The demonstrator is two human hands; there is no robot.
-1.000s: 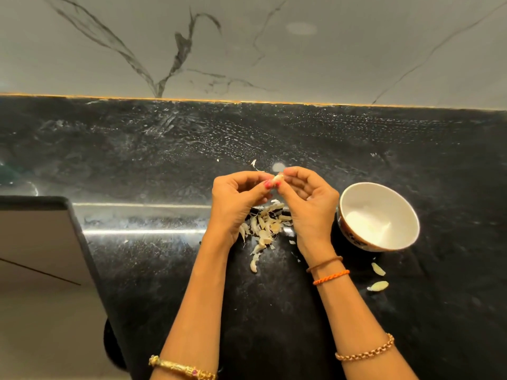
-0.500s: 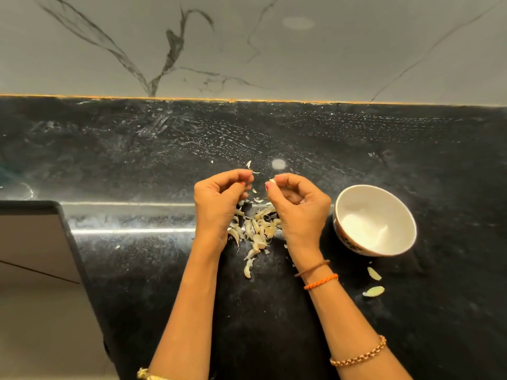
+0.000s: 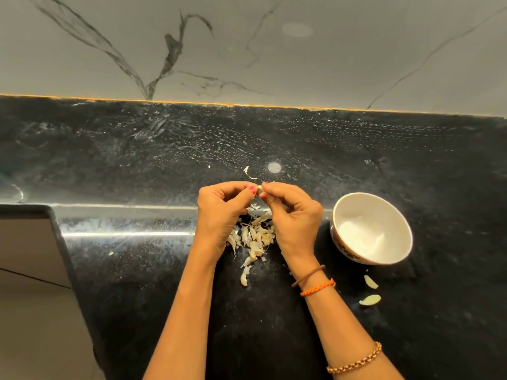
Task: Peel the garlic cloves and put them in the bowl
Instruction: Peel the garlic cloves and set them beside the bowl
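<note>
Above the middle of the black countertop [image 3: 137, 283], the left hand [image 3: 219, 215] and right hand [image 3: 295, 218] pinch one garlic clove [image 3: 259, 189] between their fingertips, over the peel pile [image 3: 253, 239]. The bowl [image 3: 395, 212] sits right of the right hand.

garlic clove [image 3: 259, 189] mostly hidden between fingers [image 3: 248, 191] — forearms cut off below
</note>
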